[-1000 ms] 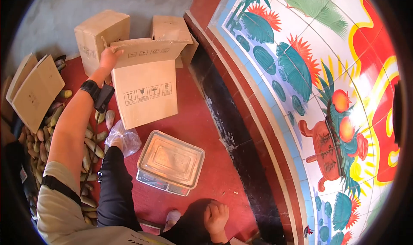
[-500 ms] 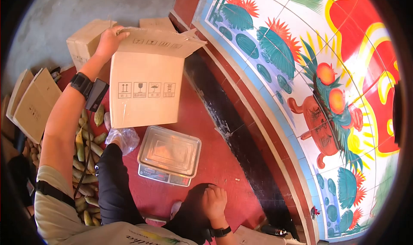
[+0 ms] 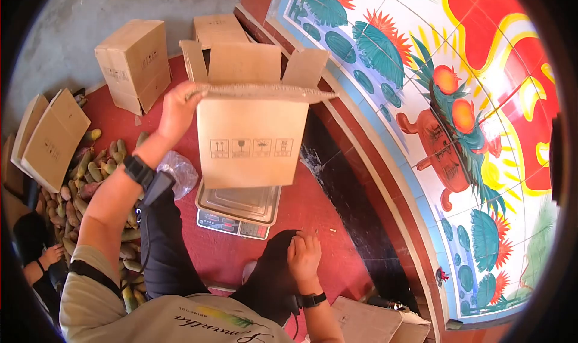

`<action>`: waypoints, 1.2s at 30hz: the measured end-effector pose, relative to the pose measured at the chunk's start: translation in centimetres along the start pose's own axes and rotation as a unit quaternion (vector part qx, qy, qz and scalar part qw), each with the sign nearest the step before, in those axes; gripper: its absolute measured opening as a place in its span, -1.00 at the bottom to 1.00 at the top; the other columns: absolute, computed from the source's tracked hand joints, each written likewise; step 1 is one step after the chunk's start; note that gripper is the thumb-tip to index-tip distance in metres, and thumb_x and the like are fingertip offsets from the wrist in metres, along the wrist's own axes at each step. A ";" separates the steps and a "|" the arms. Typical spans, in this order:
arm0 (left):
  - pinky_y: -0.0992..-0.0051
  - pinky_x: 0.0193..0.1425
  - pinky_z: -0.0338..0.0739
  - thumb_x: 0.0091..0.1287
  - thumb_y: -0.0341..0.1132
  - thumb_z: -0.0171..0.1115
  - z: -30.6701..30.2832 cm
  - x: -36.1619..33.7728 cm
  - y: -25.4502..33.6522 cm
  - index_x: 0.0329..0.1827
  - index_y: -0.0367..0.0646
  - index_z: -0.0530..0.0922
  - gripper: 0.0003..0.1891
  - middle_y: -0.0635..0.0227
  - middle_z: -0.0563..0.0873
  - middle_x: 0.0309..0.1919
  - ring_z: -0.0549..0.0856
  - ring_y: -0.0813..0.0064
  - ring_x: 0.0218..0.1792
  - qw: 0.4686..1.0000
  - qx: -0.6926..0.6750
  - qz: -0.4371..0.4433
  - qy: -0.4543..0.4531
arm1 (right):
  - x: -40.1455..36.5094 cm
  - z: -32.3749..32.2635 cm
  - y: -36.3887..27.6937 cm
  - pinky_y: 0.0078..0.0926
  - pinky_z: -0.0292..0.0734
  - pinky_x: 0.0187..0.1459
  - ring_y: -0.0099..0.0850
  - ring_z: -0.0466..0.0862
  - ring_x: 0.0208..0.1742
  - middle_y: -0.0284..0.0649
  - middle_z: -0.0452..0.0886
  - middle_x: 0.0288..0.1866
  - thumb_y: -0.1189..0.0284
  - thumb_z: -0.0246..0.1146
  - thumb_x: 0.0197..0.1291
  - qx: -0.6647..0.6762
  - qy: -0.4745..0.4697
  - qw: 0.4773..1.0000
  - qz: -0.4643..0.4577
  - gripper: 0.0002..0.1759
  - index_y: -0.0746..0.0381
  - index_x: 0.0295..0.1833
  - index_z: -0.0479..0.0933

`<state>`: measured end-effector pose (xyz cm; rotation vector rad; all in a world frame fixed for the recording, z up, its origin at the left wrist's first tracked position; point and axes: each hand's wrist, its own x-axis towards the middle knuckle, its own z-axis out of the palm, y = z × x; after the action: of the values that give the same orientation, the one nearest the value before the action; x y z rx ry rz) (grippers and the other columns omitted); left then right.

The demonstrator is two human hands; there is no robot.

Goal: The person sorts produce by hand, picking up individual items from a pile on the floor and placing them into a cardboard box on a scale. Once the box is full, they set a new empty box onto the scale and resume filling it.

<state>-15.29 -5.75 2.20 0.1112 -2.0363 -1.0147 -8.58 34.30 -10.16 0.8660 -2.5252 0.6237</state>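
My left hand grips the left top edge of an open cardboard box and holds it in the air, flaps up, above a metal tray that sits on a digital scale. The box hides most of the tray. My right hand rests on my dark-trousered right knee, fingers loosely spread, holding nothing. A black watch is on each wrist.
A heap of green-yellow pods lies at the left beside a clear plastic bag. Closed boxes stand behind, flat cartons lean at the far left. Another person's hand shows low left. A painted tiled wall runs along the right.
My left hand has lifted the box and carried it right and toward me, so it now hangs over the scale. The right hand stays on my knee.
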 end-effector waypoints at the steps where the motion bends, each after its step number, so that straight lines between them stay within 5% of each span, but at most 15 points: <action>1: 0.47 -0.11 0.51 0.18 -0.49 0.21 -0.3 -1.4 0.8 -0.17 -0.31 0.61 -0.83 0.12 0.68 -0.30 0.66 0.33 -0.25 1.000 0.000 0.001 0.001 | -0.1 0.0 0.1 -0.23 0.43 -0.14 -0.19 0.54 -0.17 -0.16 0.57 -0.17 0.51 0.24 0.01 0.000 0.001 1.000 -0.001 -0.88 0.27 -0.29 0.53; 9: 0.40 0.01 0.51 0.10 -0.64 0.15 -5.0 -11.5 3.2 -0.11 -0.28 0.60 -0.72 0.15 0.67 -0.18 0.65 0.23 -0.12 0.986 -0.032 0.034 -0.160 | -0.2 -0.5 0.0 -0.23 0.43 -0.15 -0.12 0.53 -0.24 -0.12 0.56 -0.25 0.57 0.18 0.03 -0.015 0.016 1.000 -0.008 -0.90 0.30 -0.29 0.51; 12: 0.41 0.02 0.51 0.10 -0.64 0.15 -6.7 -15.2 3.8 -0.11 -0.27 0.60 -0.72 0.15 0.67 -0.19 0.64 0.22 -0.10 0.976 -0.084 -0.054 -0.195 | -0.5 -0.2 0.4 -0.22 0.43 -0.15 -0.12 0.51 -0.23 -0.10 0.53 -0.25 0.51 0.21 0.03 -0.013 0.006 1.000 0.002 -0.86 0.29 -0.25 0.50; 15: 0.43 0.02 0.51 0.09 -0.65 0.18 -8.1 -17.6 4.2 -0.11 -0.27 0.60 -0.72 0.17 0.67 -0.17 0.64 0.23 -0.10 0.976 -0.069 -0.042 -0.202 | -0.4 -0.4 0.0 -0.15 0.41 -0.17 -0.06 0.49 -0.24 -0.05 0.51 -0.26 0.51 0.20 0.04 -0.021 0.020 1.000 -0.006 -0.81 0.30 -0.19 0.48; 25: 0.47 -0.01 0.50 0.14 -0.62 0.17 -8.0 -17.4 6.5 -0.13 -0.27 0.60 -0.77 0.21 0.65 -0.22 0.63 0.33 -0.14 0.971 -0.119 -0.075 -0.192 | -0.9 -0.8 -0.1 -0.13 0.40 -0.11 0.00 0.48 -0.18 0.03 0.49 -0.22 0.51 0.17 0.07 -0.034 0.037 0.999 0.021 -0.65 0.36 0.01 0.42; 36: 0.55 -0.03 0.45 0.24 -0.58 0.14 -9.4 -17.3 5.2 -0.12 -0.26 0.60 -0.81 0.31 0.64 -0.21 0.60 0.51 -0.17 0.952 -0.190 -0.099 -0.220 | -1.1 -0.8 0.2 -0.14 0.40 -0.23 -0.02 0.45 -0.28 0.00 0.44 -0.33 0.49 0.20 0.06 -0.037 0.066 0.997 0.001 -0.69 0.36 -0.05 0.44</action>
<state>3.97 -0.95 -2.28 -0.1291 -2.2036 -1.6607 -7.70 35.36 -10.07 0.7690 -2.4148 0.5645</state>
